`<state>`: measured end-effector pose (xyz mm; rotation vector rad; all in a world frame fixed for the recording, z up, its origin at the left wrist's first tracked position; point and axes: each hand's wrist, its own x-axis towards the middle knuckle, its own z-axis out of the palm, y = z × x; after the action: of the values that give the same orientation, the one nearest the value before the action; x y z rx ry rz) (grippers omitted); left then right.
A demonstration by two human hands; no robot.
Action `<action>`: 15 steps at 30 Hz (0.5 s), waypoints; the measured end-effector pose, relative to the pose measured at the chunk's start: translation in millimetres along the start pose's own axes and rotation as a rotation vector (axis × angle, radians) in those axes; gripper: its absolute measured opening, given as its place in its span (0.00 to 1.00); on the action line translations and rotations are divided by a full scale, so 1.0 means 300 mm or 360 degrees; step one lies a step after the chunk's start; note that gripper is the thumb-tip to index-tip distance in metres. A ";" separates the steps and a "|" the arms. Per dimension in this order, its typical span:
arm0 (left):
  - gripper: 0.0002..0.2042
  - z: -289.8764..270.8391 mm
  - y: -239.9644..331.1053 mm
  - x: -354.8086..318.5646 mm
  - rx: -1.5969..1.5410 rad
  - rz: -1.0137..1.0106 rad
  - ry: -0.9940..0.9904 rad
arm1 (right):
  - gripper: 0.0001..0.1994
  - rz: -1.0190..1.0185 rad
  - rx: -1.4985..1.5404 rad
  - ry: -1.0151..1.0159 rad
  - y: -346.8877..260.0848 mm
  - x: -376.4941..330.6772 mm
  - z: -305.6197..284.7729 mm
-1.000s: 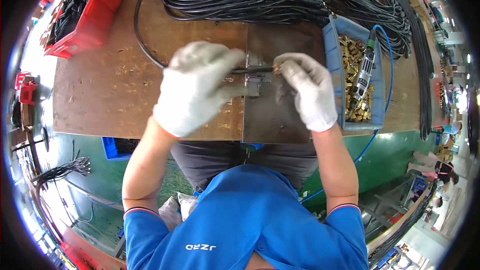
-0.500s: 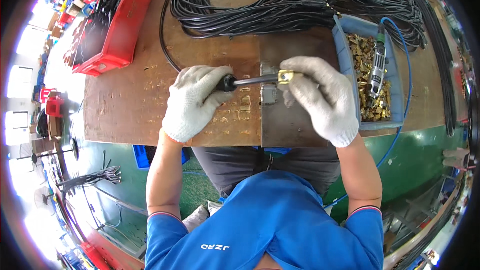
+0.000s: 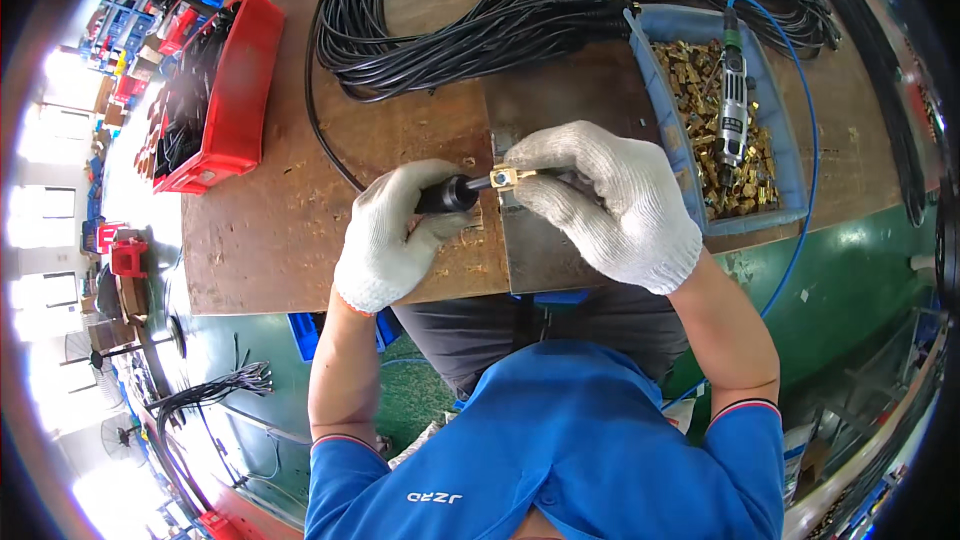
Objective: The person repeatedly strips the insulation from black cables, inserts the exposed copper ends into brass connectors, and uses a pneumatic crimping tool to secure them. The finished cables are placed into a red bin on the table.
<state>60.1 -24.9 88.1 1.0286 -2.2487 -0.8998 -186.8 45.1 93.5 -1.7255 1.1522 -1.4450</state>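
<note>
Both my hands wear white knit gloves over a wooden workbench [image 3: 270, 230]. My left hand [image 3: 395, 235] grips the thick black end of a cable [image 3: 447, 194]. My right hand [image 3: 610, 205] pinches a small brass connector [image 3: 503, 178] at the tip of that cable. The two hands sit close together, above a grey metal plate [image 3: 540, 250] on the bench. The cable runs off to the back, toward a big bundle of black cables [image 3: 480, 15].
A blue tray [image 3: 665, 120] to my right holds several brass parts and a grey electric screwdriver [image 3: 735, 100] with a blue cord. A red bin [image 3: 235, 100] with black parts stands at the left. More cables run along the right edge.
My view has shifted so the bench sits further right. My hands have drawn nearer to me, still holding the cable end and the brass connector.
</note>
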 end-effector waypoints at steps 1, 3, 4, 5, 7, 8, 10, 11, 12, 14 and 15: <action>0.21 -0.006 -0.004 0.005 0.0051 0.0085 -0.0028 | 0.08 0.0017 0.0038 -0.0009 -0.003 -0.002 0.001; 0.20 -0.009 0.003 0.011 0.0066 0.0146 -0.0056 | 0.08 -0.0013 0.0022 -0.0030 -0.004 -0.003 0.003; 0.20 -0.007 0.006 0.011 0.0068 0.0177 -0.0070 | 0.08 -0.0015 -0.0001 -0.0058 -0.005 -0.003 0.001; 0.19 -0.005 0.004 0.011 0.0037 0.0165 -0.0085 | 0.08 -0.0016 -0.0023 -0.0085 -0.007 -0.003 -0.002; 0.18 -0.005 0.017 0.012 0.0040 0.0159 -0.0109 | 0.08 -0.0094 -0.0093 -0.0109 0.000 -0.002 0.000; 0.18 -0.004 0.023 0.015 0.0042 0.0156 -0.0121 | 0.07 -0.0099 -0.0109 -0.0119 0.006 -0.006 -0.002; 0.18 0.002 0.035 0.019 0.0104 0.0198 -0.0132 | 0.07 -0.0118 -0.0132 -0.0145 0.012 -0.006 -0.002; 0.18 0.005 0.038 0.020 0.0135 0.0219 -0.0137 | 0.08 -0.0097 -0.0152 -0.0165 0.013 -0.006 -0.006; 0.18 0.006 0.037 0.021 0.0153 0.0243 -0.0137 | 0.08 -0.0075 -0.0171 -0.0185 0.015 -0.007 -0.012; 0.18 0.009 0.034 0.027 0.0190 0.0292 -0.0138 | 0.09 -0.0065 -0.0222 -0.0206 0.022 -0.007 -0.019; 0.18 0.008 0.034 0.029 0.0176 0.0303 -0.0165 | 0.09 -0.0075 -0.0249 -0.0207 0.029 -0.007 -0.019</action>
<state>48.7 -26.0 95.5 0.8128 -2.4586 -0.7708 -194.3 43.5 86.2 -1.9352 1.1888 -1.2776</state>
